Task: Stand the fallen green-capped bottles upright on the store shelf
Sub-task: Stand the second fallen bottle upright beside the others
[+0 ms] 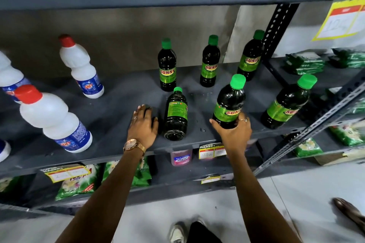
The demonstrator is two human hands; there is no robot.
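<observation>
On the grey shelf (118, 108) one dark green-capped bottle (175, 114) lies on its side, cap pointing to the back. My left hand (143, 122) rests flat on the shelf just left of it, fingers apart, holding nothing. My right hand (234, 132) grips the base of a second green-capped bottle (230, 102), which stands upright near the front edge. Another green-capped bottle (286, 102) stands at the front right. Three more stand in a row at the back: one at the left (167, 67), one in the middle (210, 63), one at the right (251, 57).
White red-capped bottles (57, 120) (82, 69) stand on the shelf's left half. A perforated metal upright (276, 29) and a diagonal brace (316, 124) bound the right side. Green packets (79, 181) fill the lower shelf. Price tags (212, 151) hang on the front edge.
</observation>
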